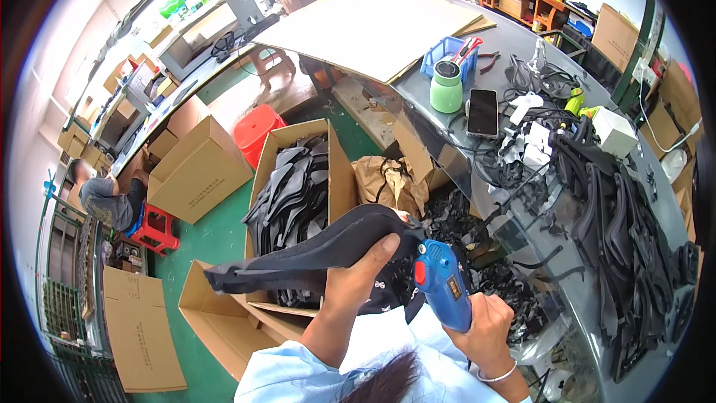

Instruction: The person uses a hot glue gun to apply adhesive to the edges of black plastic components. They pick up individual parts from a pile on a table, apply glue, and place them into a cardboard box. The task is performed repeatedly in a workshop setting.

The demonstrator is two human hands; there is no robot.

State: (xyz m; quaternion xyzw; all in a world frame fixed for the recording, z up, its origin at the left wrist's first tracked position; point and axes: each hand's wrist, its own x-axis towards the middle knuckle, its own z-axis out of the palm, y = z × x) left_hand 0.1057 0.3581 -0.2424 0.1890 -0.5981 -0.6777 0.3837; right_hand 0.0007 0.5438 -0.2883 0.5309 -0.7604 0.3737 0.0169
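Note:
My left hand (356, 275) grips a long, curved black padded piece (298, 255) from below, its thumb lying along the near edge. The piece stretches out to the left over an open carton. In my right hand (485, 330) is a blue handheld power tool (445, 287) with a red button, the fingers wrapped round its lower end. The tool's dark head meets or nearly meets the right end of the black piece; the exact contact is hidden. Similar black pieces (300, 186) fill the carton (341, 172) in front of me.
On the grey table (507, 30) at the right are a phone (482, 113), a green jar (447, 89), a blue basket (466, 67) and a heap of black pieces (597, 216). Black scraps (455, 224) lie below its edge. Far left, a person (108, 198) sits near a red stool (156, 231).

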